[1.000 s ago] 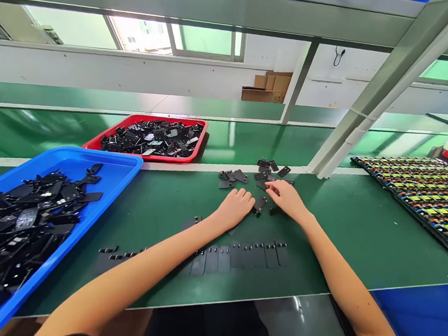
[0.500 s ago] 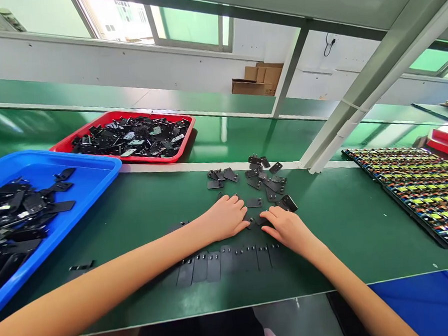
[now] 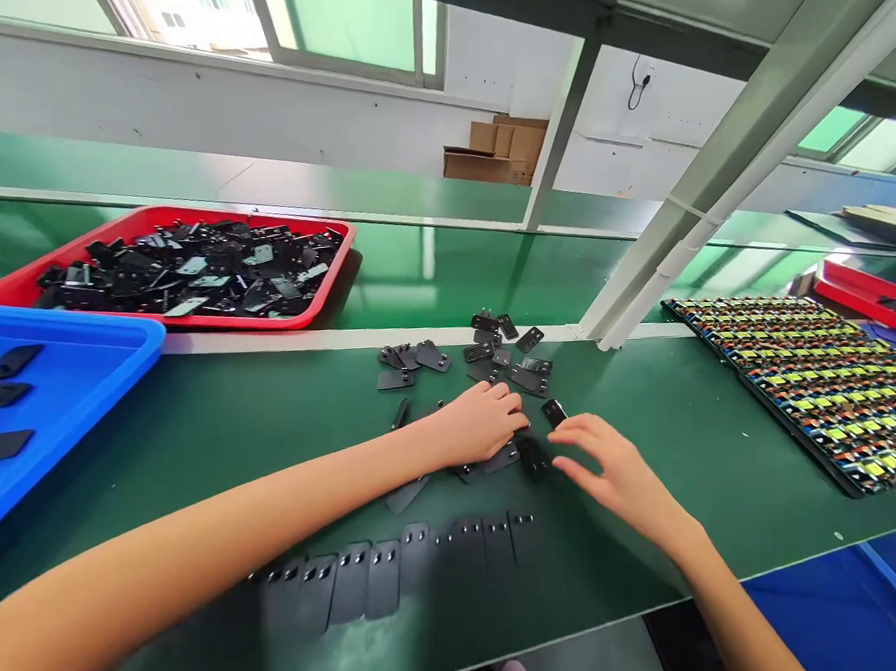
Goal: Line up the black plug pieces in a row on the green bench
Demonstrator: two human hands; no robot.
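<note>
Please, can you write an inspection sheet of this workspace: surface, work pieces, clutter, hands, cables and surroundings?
Surface: green bench mat, no spills seen.
Job's things: flat black parts in a neat row near the front edge; loose black parts scattered further back.
Clutter: blue tray at left and red tray behind it, both holding black parts; tray of coloured components at right.
Hands: left hand resting flat over loose parts; right hand open, fingers at a small black part.
Cables: one black cable on the back wall.
Surroundings: windows, metal frame post, cardboard boxes.
</note>
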